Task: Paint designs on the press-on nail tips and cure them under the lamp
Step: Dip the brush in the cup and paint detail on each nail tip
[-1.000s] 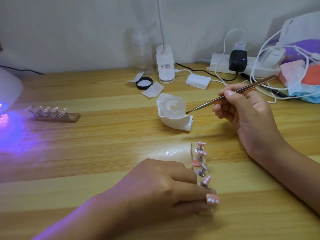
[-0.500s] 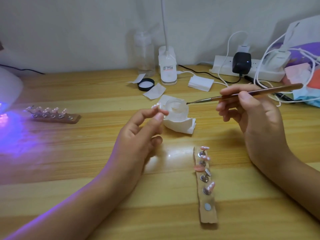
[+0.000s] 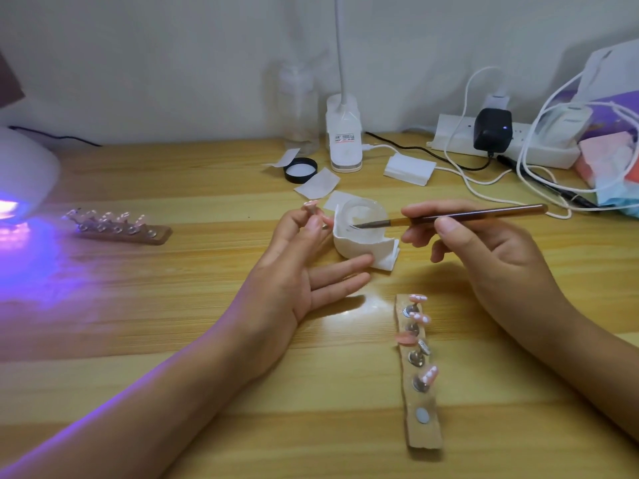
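My left hand [image 3: 297, 271] pinches a pink nail tip on its stand [image 3: 311, 207] between thumb and forefinger, with the other fingers stretched out. My right hand [image 3: 484, 257] grips a thin brown brush [image 3: 460, 216]. The brush's tip dips into a small clear cup [image 3: 363, 223] wrapped in white tissue. Nearer to me, a wooden strip [image 3: 420, 371] holds several pink nail tips on magnetic stands, and its nearest spot is bare. The curing lamp [image 3: 24, 174] glows purple at the far left.
A second wooden strip with several nail tips [image 3: 114, 226] lies near the lamp. At the back stand a clear bottle [image 3: 299, 108], a white desk-lamp base [image 3: 344, 136], a black lid [image 3: 300, 170], paper squares and a power strip [image 3: 501, 140] with tangled cables.
My left hand lifted one nail tip off the near end of the strip and raised it beside the cup. My right hand brought the brush tip down into the cup.
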`<state>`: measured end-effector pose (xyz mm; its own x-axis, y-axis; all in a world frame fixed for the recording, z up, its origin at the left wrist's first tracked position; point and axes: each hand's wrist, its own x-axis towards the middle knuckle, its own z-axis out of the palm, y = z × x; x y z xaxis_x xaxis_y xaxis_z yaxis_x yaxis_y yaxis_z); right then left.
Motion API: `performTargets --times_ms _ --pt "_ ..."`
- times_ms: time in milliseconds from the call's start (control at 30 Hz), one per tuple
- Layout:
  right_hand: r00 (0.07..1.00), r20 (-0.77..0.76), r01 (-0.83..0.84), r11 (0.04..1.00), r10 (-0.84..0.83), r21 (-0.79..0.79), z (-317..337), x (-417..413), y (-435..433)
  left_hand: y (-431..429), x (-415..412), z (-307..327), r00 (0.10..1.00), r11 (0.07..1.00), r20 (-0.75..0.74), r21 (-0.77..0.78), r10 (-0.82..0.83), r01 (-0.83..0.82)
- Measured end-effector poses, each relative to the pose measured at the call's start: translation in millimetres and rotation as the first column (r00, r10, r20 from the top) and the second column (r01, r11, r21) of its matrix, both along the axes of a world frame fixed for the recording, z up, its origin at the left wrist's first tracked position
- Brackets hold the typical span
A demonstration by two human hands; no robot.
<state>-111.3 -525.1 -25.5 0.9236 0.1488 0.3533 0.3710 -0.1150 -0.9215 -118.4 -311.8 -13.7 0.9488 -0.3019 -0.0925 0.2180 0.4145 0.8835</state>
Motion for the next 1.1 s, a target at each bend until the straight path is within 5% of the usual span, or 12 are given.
performTargets --times_ms 533,800,1100 --pt "0.985 0.175 0.01 1.0 -0.006 -0.019 2.6 -8.9 2.0 4.7 1.8 -7.2 0.981 0.983 0.067 0.018 -0.184 0.183" --pt "0.952 0.306 0.093 0.968 -0.018 -0.231 3.0 -10.2 5.1 0.7 -1.3 -5.2 0.981 0.986 0.109 0.07 -0.157 0.15" --pt "0.964 0.267 0.075 0.966 -0.006 -0.247 2.3 -6.5 4.5 -0.8 -1.6 -5.9 0.983 0.986 0.115 0.095 -0.145 0.135"
